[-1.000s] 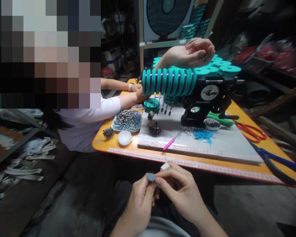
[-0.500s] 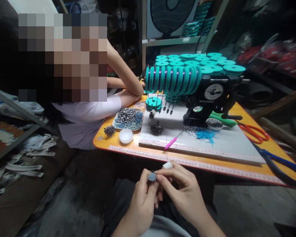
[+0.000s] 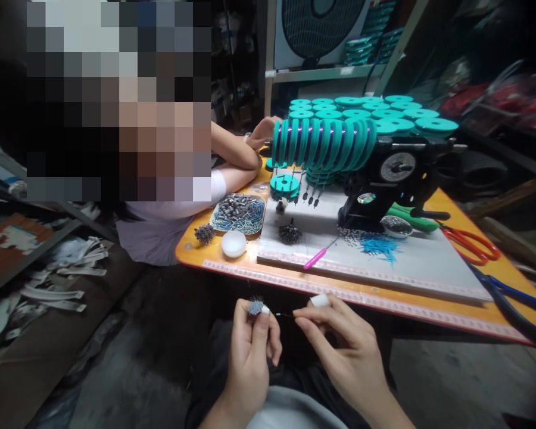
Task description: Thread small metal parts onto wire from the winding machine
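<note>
Worktop [image 3: 429,310] runs out of frame at right, its near edge just beyond both hands, with open floor to the left. Left hand [image 3: 250,351] is raised, pinching a small bristly bundle [image 3: 255,307] at its fingertips. Right hand [image 3: 339,342] pinches a barely visible thin wire [image 3: 282,314] from the bundle.

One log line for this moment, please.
left hand: holds spiky bundle | right hand: pinches thin piece | table: ahead
</note>
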Motion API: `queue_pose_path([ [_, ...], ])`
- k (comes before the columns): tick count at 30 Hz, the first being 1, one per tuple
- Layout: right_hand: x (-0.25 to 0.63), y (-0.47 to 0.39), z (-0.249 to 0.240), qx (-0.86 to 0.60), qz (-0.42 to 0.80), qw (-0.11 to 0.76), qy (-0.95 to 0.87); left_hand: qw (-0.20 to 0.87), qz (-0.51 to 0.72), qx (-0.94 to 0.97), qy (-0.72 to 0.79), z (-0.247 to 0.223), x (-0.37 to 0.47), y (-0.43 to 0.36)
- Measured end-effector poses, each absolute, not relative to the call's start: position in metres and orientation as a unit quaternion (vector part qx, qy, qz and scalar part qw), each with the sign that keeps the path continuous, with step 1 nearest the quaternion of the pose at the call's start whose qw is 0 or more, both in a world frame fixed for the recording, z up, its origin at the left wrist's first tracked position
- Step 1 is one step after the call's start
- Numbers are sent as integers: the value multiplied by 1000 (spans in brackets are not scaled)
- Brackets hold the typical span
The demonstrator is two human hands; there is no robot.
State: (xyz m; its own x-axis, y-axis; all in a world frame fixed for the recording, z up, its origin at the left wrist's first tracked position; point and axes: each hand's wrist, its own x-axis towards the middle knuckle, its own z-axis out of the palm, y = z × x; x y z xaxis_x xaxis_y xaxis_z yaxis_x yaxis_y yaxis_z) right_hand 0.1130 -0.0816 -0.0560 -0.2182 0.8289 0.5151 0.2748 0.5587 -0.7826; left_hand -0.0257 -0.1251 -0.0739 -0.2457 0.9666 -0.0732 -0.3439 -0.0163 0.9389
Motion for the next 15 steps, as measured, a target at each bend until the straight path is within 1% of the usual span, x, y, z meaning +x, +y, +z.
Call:
queue_pose_path([
  [5,114,-87,-52,-385,286,477,-737,515,647,336,451,-75,-28,-124],
  [15,114,-88,-54,-381,290,480,-735,520,648,334,446,-77,-26,-124],
])
